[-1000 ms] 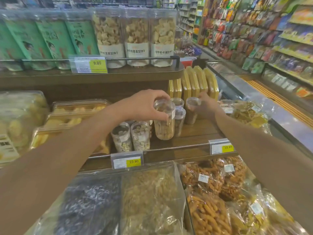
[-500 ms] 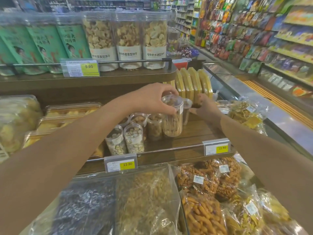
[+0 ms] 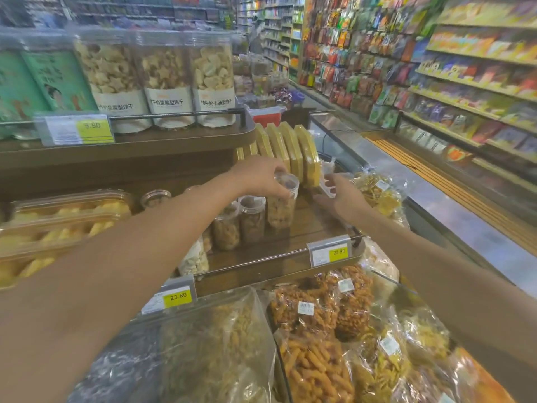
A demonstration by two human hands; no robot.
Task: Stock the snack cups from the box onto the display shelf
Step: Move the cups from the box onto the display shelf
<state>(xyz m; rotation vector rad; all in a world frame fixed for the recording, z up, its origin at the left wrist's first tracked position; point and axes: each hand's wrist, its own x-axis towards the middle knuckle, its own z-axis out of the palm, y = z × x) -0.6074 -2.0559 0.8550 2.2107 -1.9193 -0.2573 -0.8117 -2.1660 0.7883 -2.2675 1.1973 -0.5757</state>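
Two hands, head view: both reach forward over the wooden shelf (image 3: 315, 225), the left on a cup, the right off to the side
Left hand (image 3: 257, 175): fingers curled down over the lid of a clear snack cup (image 3: 280, 212), gripping it from above
Held cup: upright, long axis vertical, filled with brown snacks; its base is at or just above the shelf boards, too blurred to tell whether it touches
Right hand (image 3: 341, 197): wide, fingers spread and relaxed, palm turned toward the cup, holding nothing I can make out; a pale bit of plastic shows by its fingertips, contact unclear
Neighbours: more cups (image 3: 252, 218) stand just left of the held one, in a row running toward the front rail; yellow boxes (image 3: 292, 152) stand on edge just behind
Relation that matters: the cup hangs straight below the left palm, at the right end of the row; bare shelf lies between it and the right hand, so the left hand is nearer and the only one on it
Step, as I judge: setting this cup down at the row's end
Next move calls for: a straight lowering, then fingers lifting off upward without tipping it
Risk: knocking the neighbouring cup or the boxes behind
Supply box: not in view
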